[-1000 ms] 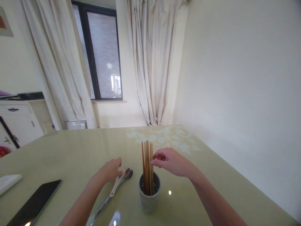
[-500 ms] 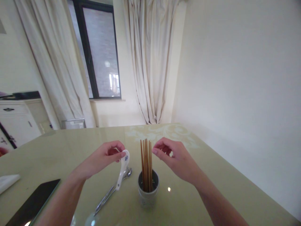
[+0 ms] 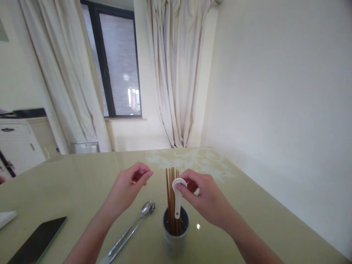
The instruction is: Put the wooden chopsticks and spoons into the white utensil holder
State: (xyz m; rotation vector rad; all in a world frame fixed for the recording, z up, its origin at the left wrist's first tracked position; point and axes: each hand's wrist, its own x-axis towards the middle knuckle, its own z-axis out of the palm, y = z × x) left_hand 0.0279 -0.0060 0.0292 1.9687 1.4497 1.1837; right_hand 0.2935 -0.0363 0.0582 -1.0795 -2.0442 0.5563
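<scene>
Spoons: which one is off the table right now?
The white ceramic spoon, pinched by the right hand over the holder. The two metal spoons lie flat on the table.

Two hands, left hand (image 3: pixel 129 185) and right hand (image 3: pixel 205 194); one white spoon (image 3: pixel 178 196); two metal spoons (image 3: pixel 132 229); one cup (image 3: pixel 174 234) of chopsticks (image 3: pixel 171 200) (too bunched to count); one phone (image 3: pixel 34 244).

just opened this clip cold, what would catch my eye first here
The right hand holds a white spoon by its bowl, handle pointing down into the cup of chopsticks at the table's near edge. The left hand hovers empty beside it, above two metal spoons lying on the table.
</scene>
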